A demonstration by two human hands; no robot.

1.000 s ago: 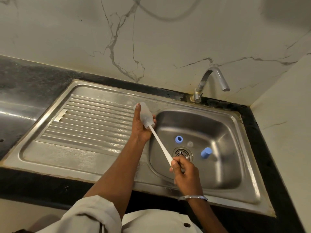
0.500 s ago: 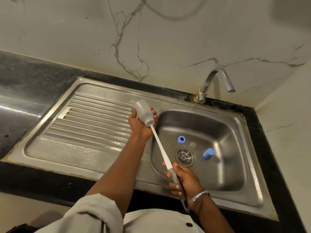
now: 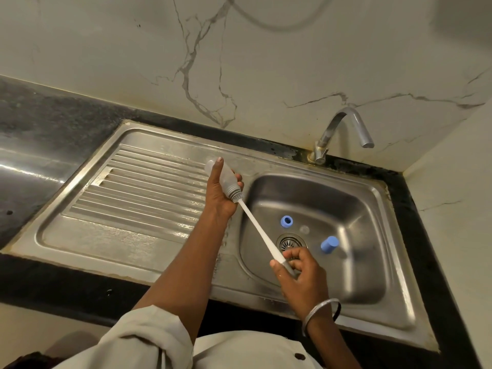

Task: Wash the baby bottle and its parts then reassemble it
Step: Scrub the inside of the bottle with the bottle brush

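The stainless-steel sink (image 3: 394,265) sits in a speckled black stone counter (image 3: 53,121), boxed in by a veined marble wall (image 3: 266,62) behind and another wall on the right. A ribbed steel drainboard (image 3: 138,187) spreads open to the left of the rounded basin, and a curved chrome tap (image 3: 343,129) stands at the basin's back rim.

On the basin floor, around the round slotted drain (image 3: 290,242), lie a blue plastic ring (image 3: 286,221), a blue cylindrical cap (image 3: 329,244) on its side, and a small translucent piece (image 3: 304,229), possibly the teat, too faint to tell.

The left hand (image 3: 219,198) grasps the clear plastic baby bottle (image 3: 226,179) above the basin's left edge, mouth tilted down toward the basin, thumb laid along its side. The long white bottle brush (image 3: 257,227) has its bristled head at the threaded neck. The right hand (image 3: 300,275), wearing a silver bangle (image 3: 319,310), pinches the brush's grey handle end with curled fingers above the basin's front.
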